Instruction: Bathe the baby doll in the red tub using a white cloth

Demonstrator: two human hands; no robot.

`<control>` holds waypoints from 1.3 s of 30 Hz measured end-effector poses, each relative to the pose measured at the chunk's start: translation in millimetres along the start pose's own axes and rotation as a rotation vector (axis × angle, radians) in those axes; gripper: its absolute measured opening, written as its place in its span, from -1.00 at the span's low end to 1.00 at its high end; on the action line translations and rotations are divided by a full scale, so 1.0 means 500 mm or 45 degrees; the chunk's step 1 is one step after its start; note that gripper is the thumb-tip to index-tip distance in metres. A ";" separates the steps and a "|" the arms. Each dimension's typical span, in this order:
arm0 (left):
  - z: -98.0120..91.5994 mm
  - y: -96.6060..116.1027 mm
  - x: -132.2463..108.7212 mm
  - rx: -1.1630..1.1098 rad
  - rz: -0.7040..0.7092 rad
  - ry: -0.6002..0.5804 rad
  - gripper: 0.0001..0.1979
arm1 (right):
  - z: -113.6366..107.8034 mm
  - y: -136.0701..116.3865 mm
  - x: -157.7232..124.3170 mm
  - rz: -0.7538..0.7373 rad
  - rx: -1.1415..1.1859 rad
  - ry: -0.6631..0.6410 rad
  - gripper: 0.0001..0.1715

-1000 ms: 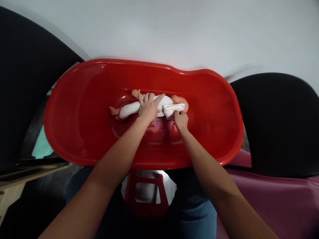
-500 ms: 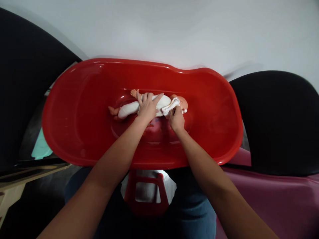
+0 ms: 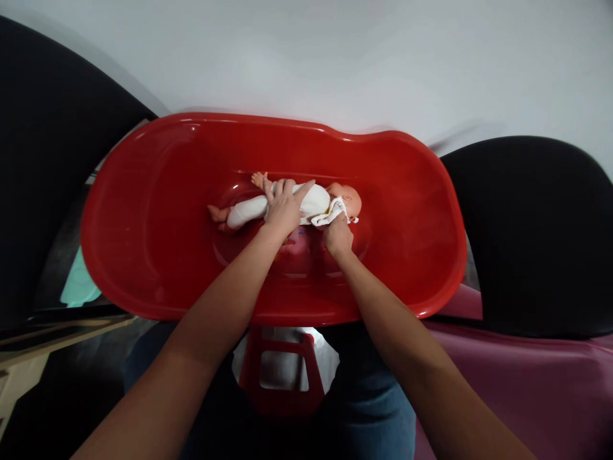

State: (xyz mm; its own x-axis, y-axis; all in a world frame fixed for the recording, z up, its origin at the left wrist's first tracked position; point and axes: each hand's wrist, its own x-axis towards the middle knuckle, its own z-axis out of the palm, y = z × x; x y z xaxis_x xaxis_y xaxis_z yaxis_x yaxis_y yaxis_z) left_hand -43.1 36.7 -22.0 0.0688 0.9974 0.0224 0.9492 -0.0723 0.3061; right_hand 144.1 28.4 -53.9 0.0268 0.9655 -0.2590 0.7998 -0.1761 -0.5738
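A baby doll [image 3: 315,199] with a white body lies on its side in the red baby bathtub [image 3: 407,182], head to the right and feet to the left. My left hand [image 3: 285,211] grips the doll around its waist, fingers over its far side and thumb stretched along its torso. Closed on a white cloth with a printed pattern [image 3: 338,206], my right hand [image 3: 338,235] is at the doll's head and neck. Part of the cloth lies against the head. The fingertips of my right hand are mostly hidden.
Black rounded chair backs [image 3: 531,236] flank the tub, with a pale wall [image 3: 335,64] behind. Below the near rim is a red stool [image 3: 282,377] between my knees. A mint-green object [image 3: 80,281] is at lower left, a maroon padded surface [image 3: 522,383] at lower right.
My right hand has turned and shifted slightly down and left, and the cloth has changed its folds, baring more of the doll's head. My left hand and the doll's body stay in place.
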 end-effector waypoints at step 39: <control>0.002 -0.005 0.000 0.020 -0.009 0.028 -0.13 | 0.007 0.027 0.025 0.282 0.067 -0.158 -0.11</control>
State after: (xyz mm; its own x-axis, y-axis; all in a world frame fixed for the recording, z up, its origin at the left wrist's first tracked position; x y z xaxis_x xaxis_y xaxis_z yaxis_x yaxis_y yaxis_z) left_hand -45.0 37.0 -23.9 0.0553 0.9976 0.0415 0.9545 -0.0650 0.2911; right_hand 153.0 37.3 -67.6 0.1213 0.8720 -0.4742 0.7504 -0.3933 -0.5312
